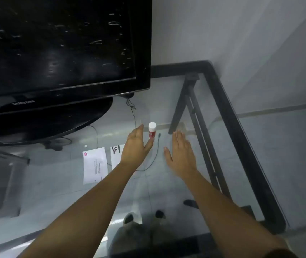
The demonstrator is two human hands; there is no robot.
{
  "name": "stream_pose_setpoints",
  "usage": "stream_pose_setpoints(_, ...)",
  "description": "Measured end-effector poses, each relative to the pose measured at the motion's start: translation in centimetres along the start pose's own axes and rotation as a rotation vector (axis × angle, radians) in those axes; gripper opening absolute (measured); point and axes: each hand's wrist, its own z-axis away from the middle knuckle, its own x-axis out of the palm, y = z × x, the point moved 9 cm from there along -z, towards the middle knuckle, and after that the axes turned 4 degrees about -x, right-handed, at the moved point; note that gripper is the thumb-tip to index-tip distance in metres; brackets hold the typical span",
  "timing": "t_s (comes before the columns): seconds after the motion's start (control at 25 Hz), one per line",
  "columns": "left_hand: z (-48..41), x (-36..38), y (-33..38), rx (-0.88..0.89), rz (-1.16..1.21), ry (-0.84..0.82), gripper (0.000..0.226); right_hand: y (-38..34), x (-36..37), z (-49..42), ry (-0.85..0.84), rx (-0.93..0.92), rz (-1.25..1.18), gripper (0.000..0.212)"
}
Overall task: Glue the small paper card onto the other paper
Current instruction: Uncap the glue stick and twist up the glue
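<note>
A glue stick (151,130) with a white cap and red label stands upright on the glass table (167,183). My left hand (135,146) is stretched out just left of it, fingers apart, thumb nearly touching its base, holding nothing. My right hand (181,153) hovers flat and open to the right of the glue stick. A white printed paper (94,164) lies on the glass to the left. A smaller white card (116,155) with a black mark lies beside it, partly hidden by my left wrist.
A large black television (59,53) on its stand (46,123) fills the back left. A thin black cable (155,155) curls between my hands. The table's black metal frame (241,136) runs along the right edge, next to a wall. Feet show through the glass below.
</note>
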Motion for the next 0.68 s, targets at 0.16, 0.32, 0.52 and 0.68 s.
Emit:
stream_pose_setpoints(0.16, -1.4, 0.5, 0.2, -0.035, 0.133, 0.047, 0.051, 0.8, 1.8, 0.2, -0.05, 0.011, 0.046, 0.067)
stream_pose_setpoints(0.32, -2.0, 0.9, 0.2, -0.04, 0.203, 0.04, 0.034, 1.0, 1.9, 0.1, -0.021, -0.006, 0.079, 0.068)
stream_pose_setpoints(0.52, -1.0, -0.1, 0.3, -0.067, 0.298, -0.006, 0.028, 0.7, 1.6, 0.3, -0.081, -0.004, 0.021, 0.066)
stream_pose_setpoints(0.68, 1.0, -2.3, 1.2, 0.02, 0.317, 0.007, 0.036, 0.4, -2.5, -1.0, -0.044, 0.185, -0.517, 0.049)
